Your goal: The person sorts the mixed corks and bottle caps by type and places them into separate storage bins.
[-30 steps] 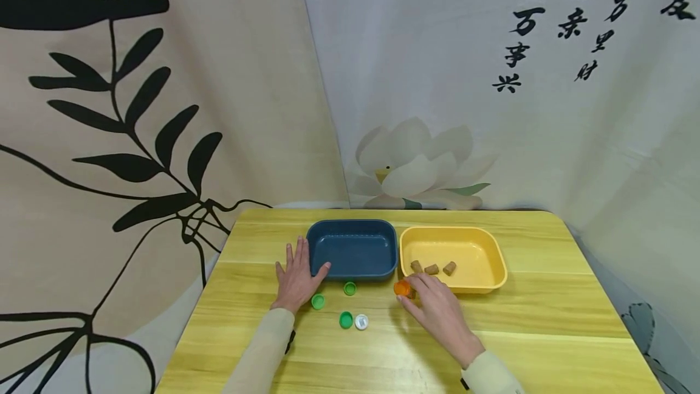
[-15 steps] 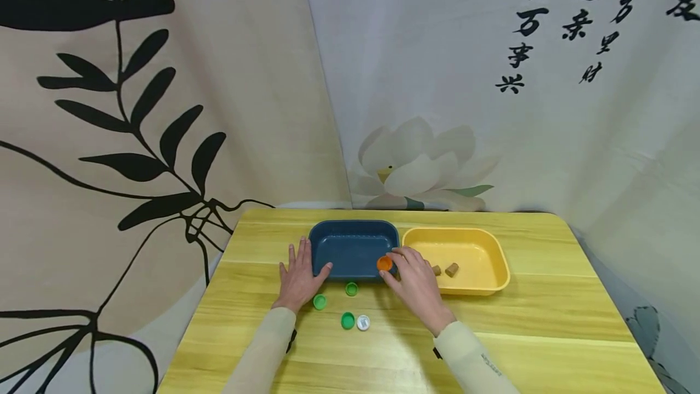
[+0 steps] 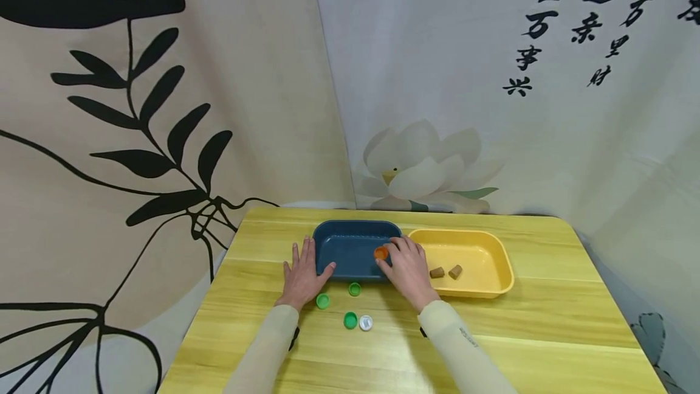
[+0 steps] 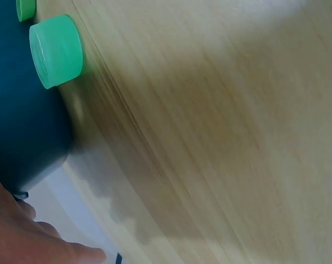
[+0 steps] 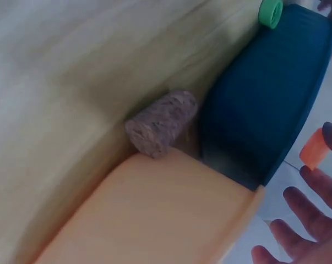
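My right hand (image 3: 407, 269) pinches an orange bottle cap (image 3: 380, 253) between thumb and fingertips, above the right part of the blue tray (image 3: 350, 275). In the right wrist view the orange cap (image 5: 315, 149) shows between thumb and finger, with the other fingers spread. My left hand (image 3: 302, 278) rests against the blue tray's left side, its fingers extended. Green bottle caps (image 3: 322, 301) and one white cap (image 3: 366, 322) lie on the table in front of that tray. Corks (image 3: 455, 272) lie in the yellow tray (image 3: 500, 281).
Both trays stand side by side on the wooden table (image 3: 547, 321). One cork (image 5: 161, 124) lies outside, at the yellow tray's near left corner; my right arm hides it from the head camera. A printed cloth (image 3: 262, 78) hangs behind the table.
My right hand has carried the orange cap left and away from me, from before the yellow tray to over the blue tray. My left hand keeps its place at the tray.
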Motion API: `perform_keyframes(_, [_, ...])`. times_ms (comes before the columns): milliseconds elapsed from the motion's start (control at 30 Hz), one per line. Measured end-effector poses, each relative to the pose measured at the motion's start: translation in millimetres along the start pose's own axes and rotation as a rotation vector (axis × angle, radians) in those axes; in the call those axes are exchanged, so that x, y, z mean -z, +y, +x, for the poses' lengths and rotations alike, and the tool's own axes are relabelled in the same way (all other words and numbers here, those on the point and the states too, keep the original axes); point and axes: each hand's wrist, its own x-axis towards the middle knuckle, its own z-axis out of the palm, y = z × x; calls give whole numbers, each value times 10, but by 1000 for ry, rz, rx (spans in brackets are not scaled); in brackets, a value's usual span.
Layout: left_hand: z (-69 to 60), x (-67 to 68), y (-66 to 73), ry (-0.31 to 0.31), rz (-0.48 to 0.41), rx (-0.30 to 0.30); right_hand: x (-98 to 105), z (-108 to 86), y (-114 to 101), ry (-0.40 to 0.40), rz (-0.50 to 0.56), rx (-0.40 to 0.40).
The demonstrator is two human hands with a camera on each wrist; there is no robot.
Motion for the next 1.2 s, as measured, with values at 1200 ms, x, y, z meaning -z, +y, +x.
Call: perform_keyframes(1200, [17,-5,4,-17,-8,-3,132,-731,-219,8,-18,198])
